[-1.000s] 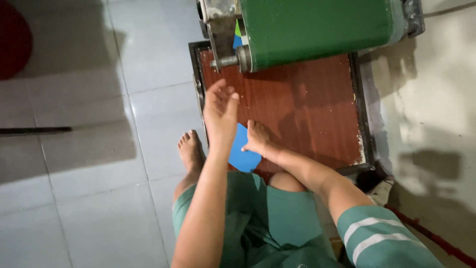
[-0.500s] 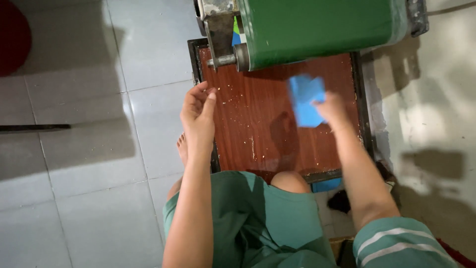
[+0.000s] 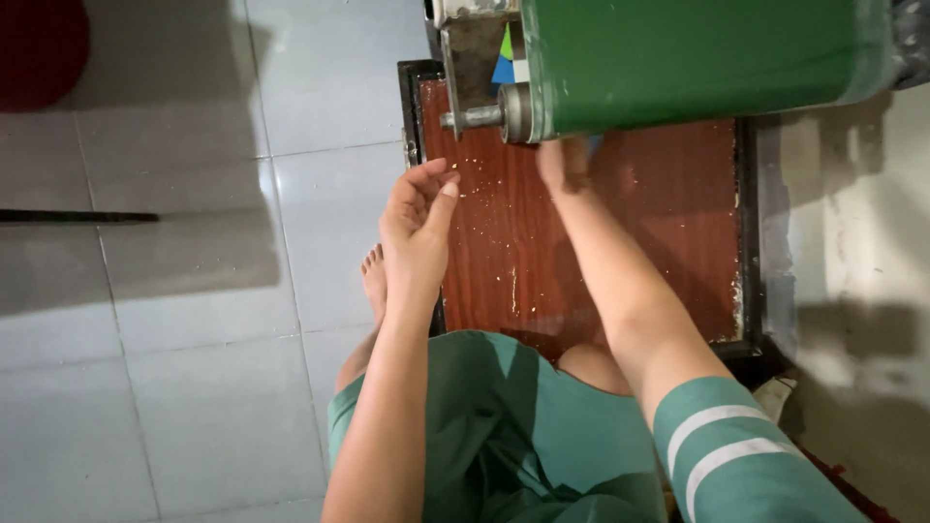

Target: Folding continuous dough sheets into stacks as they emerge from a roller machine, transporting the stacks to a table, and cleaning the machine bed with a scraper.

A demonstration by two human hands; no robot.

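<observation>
My right hand [image 3: 562, 161] reaches up to the lower edge of a big green roller [image 3: 697, 58], with its fingertips hidden under it. Only a sliver of the blue sheet [image 3: 593, 143] it carries shows beside the hand. My left hand [image 3: 417, 225] hovers with loosely curled, parted fingers over the left edge of a reddish-brown board [image 3: 668, 223] and holds nothing. Pale crumbs speckle the board. A metal shaft [image 3: 475, 118] sticks out of the roller's left end.
A dark frame [image 3: 751, 242] rims the board. My bare foot [image 3: 374, 281] and knee [image 3: 593, 368] are at its near edge. A thin dark rod [image 3: 77, 217] lies on the tiled floor at left, and a dark red object [image 3: 39, 44] is at top left.
My right hand has carried the blue sheet from beside my knee, over the board's right side, up to the roller. My left hand has drifted slightly left and stayed open.
</observation>
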